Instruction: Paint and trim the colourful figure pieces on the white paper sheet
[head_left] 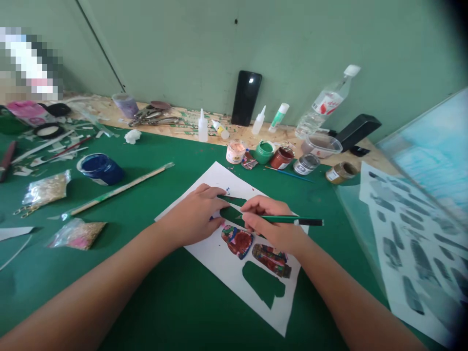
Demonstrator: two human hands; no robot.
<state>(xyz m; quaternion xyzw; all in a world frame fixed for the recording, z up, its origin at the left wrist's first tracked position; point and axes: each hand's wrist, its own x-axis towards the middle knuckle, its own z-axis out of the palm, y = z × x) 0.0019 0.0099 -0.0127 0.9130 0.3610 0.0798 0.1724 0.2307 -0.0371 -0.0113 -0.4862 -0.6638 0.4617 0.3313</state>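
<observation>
A white sheet (215,251) with cut-out openings lies at a slant on the green mat, and the mat's green shows through the holes. Two painted pieces, one with a red centre (238,241) and one darker (271,259), are on its lower half. My left hand (197,213) rests flat on the sheet's left part, fingers spread and pointing right. In my right hand (268,222) is a green pen-like tool (303,221), gripped between thumb and fingers, its tip at the edge of an opening near my left fingertips.
Open paint jars (281,157) stand behind the sheet, with a thin blue brush (290,174) before them. Farther back are a phone (246,98) and a bottle (325,105). A blue paint jar (100,169) and a long stick (120,190) lie left, a patterned sheet (398,214) right.
</observation>
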